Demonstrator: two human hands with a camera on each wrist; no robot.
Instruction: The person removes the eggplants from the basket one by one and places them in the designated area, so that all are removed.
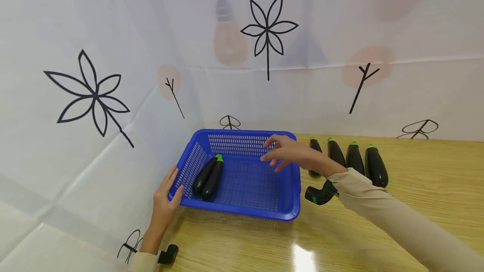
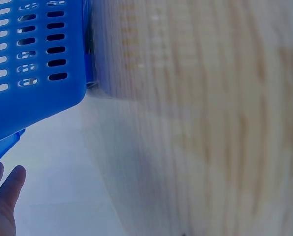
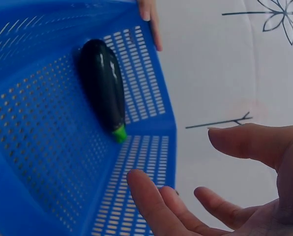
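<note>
A blue plastic basket (image 1: 242,210) with slotted walls stands on the wooden table, and two dark eggplants (image 1: 214,178) with green caps lie side by side in its left part. My left hand (image 1: 165,198) rests on the basket's left rim, fingers along the outside and thumb near the front corner. Over the basket's right side hovers my right hand (image 1: 287,153), fingers spread and loosely bent with nothing between them. The right wrist view shows that hand (image 3: 225,191) apart from the eggplants (image 3: 102,86). On the table right of the basket, several more eggplants (image 1: 376,166) lie in a row, partly behind the right forearm.
White cloth (image 1: 325,95) printed with line-drawn flowers hangs behind the table and along its left side. The wooden tabletop (image 1: 435,179) extends to the right and in front of the basket. Each wrist carries a black camera mount (image 1: 320,194).
</note>
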